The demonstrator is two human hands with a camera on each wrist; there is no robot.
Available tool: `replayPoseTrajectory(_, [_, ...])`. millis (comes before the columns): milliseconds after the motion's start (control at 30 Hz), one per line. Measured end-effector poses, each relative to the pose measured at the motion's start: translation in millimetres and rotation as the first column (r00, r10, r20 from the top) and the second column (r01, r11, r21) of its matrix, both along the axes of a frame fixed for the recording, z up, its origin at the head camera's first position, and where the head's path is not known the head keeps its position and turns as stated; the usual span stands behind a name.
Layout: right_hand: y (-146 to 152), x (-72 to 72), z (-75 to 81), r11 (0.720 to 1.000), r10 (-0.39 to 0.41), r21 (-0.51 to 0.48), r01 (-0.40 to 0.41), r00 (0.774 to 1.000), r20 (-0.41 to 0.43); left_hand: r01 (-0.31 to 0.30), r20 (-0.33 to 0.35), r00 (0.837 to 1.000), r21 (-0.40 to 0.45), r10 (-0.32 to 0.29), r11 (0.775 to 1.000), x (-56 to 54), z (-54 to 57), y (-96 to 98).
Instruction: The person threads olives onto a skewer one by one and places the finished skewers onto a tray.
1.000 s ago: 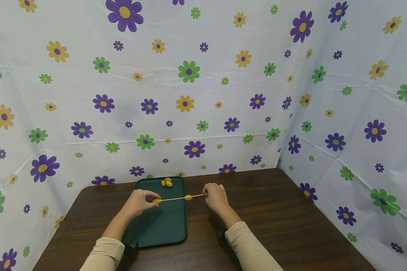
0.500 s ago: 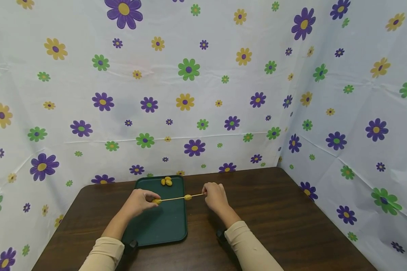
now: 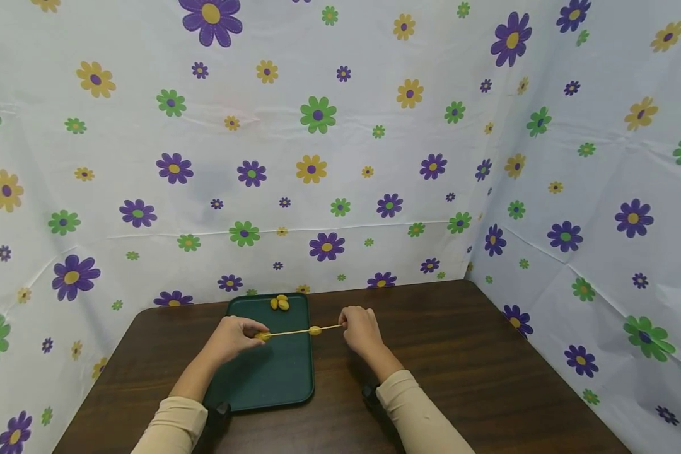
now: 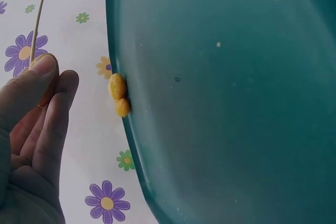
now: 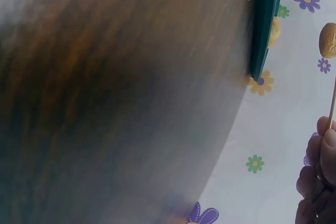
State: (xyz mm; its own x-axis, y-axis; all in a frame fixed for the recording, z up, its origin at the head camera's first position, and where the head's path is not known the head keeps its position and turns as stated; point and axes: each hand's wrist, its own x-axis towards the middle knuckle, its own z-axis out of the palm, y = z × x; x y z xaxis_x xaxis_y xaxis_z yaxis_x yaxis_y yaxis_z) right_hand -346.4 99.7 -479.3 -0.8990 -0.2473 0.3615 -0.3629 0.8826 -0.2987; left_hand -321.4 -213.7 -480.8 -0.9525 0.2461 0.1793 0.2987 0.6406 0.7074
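Observation:
A thin wooden skewer point(image 3: 289, 333) stretches almost level between the two hands, over the right edge of the dark green tray point(image 3: 272, 378). The left hand point(image 3: 232, 339) pinches a small yellow oval fruit point(image 4: 50, 90) between thumb and fingers at the skewer's left end. Partway along the stick sits a second yellow fruit point(image 3: 314, 330), threaded on and touched by neither hand. At the other end, the right hand point(image 3: 364, 331) pinches the skewer between thumb and finger; its tip is hidden in the grip. The fruit in the right wrist view looks slightly wrinkled.
Several loose yellow fruits point(image 3: 283, 305) lie together at the tray's far right corner. The tray rests on a dark wooden table point(image 3: 448, 366). A flower-printed white sheet point(image 3: 340, 176) hangs behind the table and along its right side.
Both hands, the skewer and the fruits stay nearly still. Only the head view shifts slightly.

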Motion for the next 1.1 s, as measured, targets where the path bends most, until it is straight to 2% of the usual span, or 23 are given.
replayPoseTrajectory(733, [11,-2.5,-8.8,0.998,0.022,-0.062,-0.02,0.999,0.041,0.056,0.004,0.998,0.075,-0.056,0.996,1.3,-1.2,-0.2])
replayPoseTrajectory(1100, [11,-1.7,-7.9,0.996,0.024,-0.09,-0.021,0.999,0.038,0.051,0.021,0.998,0.09,-0.053,0.995,3.1,1.3,2.0])
